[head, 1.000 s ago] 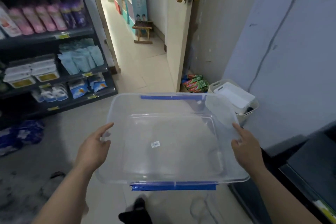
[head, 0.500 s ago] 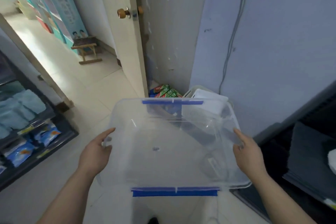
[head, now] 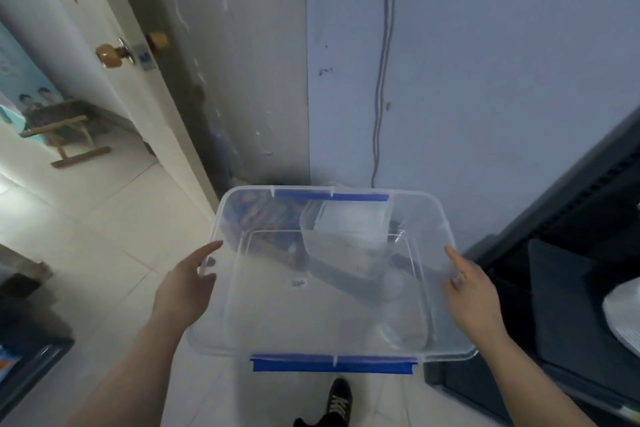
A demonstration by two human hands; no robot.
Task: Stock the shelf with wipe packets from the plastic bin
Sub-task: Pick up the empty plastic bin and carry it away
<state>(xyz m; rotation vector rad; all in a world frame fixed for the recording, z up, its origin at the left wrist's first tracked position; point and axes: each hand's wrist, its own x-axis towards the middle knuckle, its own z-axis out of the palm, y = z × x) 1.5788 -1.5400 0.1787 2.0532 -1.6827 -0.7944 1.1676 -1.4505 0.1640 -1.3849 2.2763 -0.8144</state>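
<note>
A clear plastic bin [head: 429,215] with blue handles at its near and far ends hangs in front of me above the floor, with nothing inside it. My left hand [head: 185,288] grips its left rim, the index finger stretched along the edge. My right hand [head: 471,291] grips the right rim in the same way. No wipe packets lie in the bin. Only a dark corner of the shelf [head: 24,357] shows at the lower left.
Seen through the bin, a white basket [head: 346,229] and colourful packets [head: 263,218] sit in the wall corner. An open door with a brass knob [head: 114,54] stands left. A dark cabinet [head: 571,253] fills the right. A cable [head: 381,97] hangs down the wall. My shoe [head: 339,399] is below.
The view has swung to the right, so the stocked shelves have left the frame. The bin stays held in both hands and now faces the wall corner.
</note>
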